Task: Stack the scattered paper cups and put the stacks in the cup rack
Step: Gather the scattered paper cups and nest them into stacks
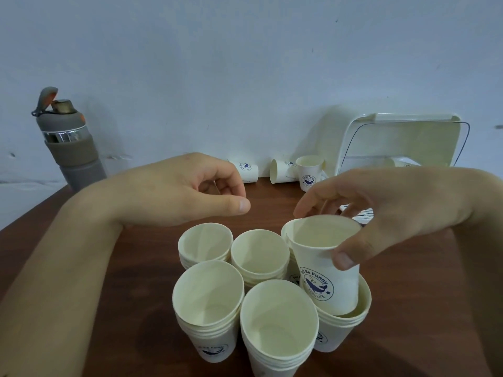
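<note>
One cup (326,268) — upright, mouth up — gripped by the right hand (381,210) over a stack (340,330); left hand (190,191) loosely curled, empty.

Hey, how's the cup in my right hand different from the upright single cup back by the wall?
The held cup is gripped at its rim by the right hand and sits tilted, partly inside a stack. The far cup stands free and upright on the table, untouched. The held cup is near the camera; the far cup is beside the white rack. Both are cream paper cups with the same blue whale logo.
</note>
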### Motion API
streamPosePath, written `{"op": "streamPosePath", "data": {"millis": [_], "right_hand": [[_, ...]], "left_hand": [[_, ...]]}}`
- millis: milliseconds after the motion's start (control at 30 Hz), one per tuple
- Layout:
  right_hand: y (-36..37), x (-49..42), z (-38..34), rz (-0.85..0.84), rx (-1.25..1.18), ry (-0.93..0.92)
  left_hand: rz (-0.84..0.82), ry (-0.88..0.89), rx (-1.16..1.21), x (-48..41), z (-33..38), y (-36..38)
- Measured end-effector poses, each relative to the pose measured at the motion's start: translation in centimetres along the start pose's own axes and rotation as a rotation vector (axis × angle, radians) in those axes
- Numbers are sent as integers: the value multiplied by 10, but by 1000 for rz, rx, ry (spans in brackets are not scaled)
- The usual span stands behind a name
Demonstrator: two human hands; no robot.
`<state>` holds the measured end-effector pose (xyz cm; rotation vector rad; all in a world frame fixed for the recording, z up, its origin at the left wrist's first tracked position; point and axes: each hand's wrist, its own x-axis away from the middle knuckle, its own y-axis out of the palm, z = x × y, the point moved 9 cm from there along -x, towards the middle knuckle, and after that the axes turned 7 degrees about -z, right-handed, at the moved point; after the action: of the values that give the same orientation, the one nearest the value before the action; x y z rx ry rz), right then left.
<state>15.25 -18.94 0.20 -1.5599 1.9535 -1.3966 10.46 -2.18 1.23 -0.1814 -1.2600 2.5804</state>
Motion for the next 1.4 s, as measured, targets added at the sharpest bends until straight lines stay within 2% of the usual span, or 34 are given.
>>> {"op": "streamPosePath", "data": {"millis": [267, 500, 600, 1000, 1167, 1400], "right_hand": [[-3, -3, 5, 44, -40, -2], [-23, -5, 18, 275, -49, 99], [-26, -7, 19, 321, -19, 124], [-27, -26, 26, 368, -57, 45], [-33, -34, 42, 427, -46, 71], [-43, -58, 78, 574, -85, 99]], "left_hand": [[11, 7, 11, -2, -4, -1], [64, -26, 71, -9, -19, -6], [104, -35, 89, -11, -24, -9], [399, 79, 164, -12, -20, -35], [517, 124, 238, -11, -25, -46], [710, 37, 408, -19, -74, -56]]}}
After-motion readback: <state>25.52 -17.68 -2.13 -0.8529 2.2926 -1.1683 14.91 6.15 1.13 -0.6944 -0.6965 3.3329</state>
